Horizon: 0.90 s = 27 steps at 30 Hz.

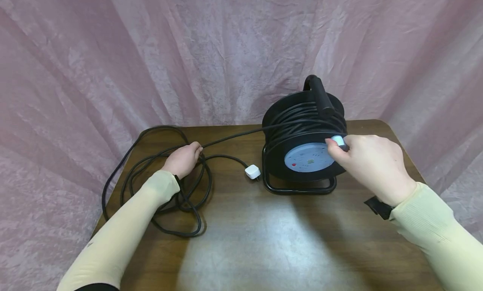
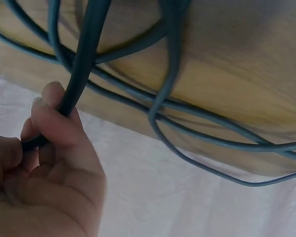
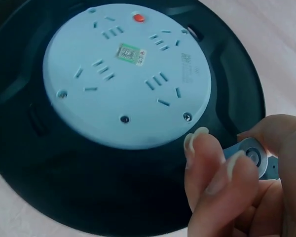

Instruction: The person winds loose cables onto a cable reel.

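A black cable reel (image 1: 277, 162) stands on its tube frame at the right of the table, with several turns of cable round its drum. My right hand (image 1: 373, 163) grips the small grey crank knob (image 1: 338, 140) at the reel's near right rim. In the right wrist view, fingers and thumb curl round that knob (image 3: 252, 152), beside the pale blue socket plate (image 3: 153, 106). My left hand (image 1: 183, 160) holds the black cable (image 1: 241, 134), which runs from there up to the drum. The left wrist view shows the cable (image 2: 83, 66) passing between curled fingers.
Loose loops of cable (image 1: 198, 224) lie spread over the left of the wooden table (image 1: 241, 240), some past its left edge. A white plug (image 1: 252, 172) on the cable's end lies just left of the reel's frame. A pink curtain (image 1: 226, 52) hangs behind the table.
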### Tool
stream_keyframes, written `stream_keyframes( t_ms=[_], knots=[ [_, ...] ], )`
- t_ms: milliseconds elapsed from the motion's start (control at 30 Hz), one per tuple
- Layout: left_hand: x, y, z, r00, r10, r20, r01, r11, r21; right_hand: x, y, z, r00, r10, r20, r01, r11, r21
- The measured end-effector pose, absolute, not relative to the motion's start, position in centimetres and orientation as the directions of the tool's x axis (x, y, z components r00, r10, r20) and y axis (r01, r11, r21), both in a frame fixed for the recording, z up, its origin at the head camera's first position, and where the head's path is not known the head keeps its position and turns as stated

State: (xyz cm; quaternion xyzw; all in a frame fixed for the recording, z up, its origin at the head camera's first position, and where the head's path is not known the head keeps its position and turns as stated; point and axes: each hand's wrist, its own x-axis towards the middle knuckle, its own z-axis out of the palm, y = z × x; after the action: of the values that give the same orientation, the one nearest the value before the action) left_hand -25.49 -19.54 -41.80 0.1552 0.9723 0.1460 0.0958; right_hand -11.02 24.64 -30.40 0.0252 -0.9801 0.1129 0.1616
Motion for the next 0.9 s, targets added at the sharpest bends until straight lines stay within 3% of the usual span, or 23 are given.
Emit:
stream_keyframes(
  t_ms=[233, 900],
  knots=[
    [-25.8, -18.0, -41.5, -0.933, 0.339, -0.117, 0.297, 0.913, 0.28, -10.4, 26.0, -31.1, -0.965, 0.053, 0.258, -0.014, 0.968, -0.249],
    [-25.5, -13.9, -40.7, -0.91, 0.409, -0.07, 0.377, 0.884, 0.276, -9.6, 28.7, -33.6, -0.971, 0.09, 0.222, 0.03, 0.965, -0.26]
  ],
)
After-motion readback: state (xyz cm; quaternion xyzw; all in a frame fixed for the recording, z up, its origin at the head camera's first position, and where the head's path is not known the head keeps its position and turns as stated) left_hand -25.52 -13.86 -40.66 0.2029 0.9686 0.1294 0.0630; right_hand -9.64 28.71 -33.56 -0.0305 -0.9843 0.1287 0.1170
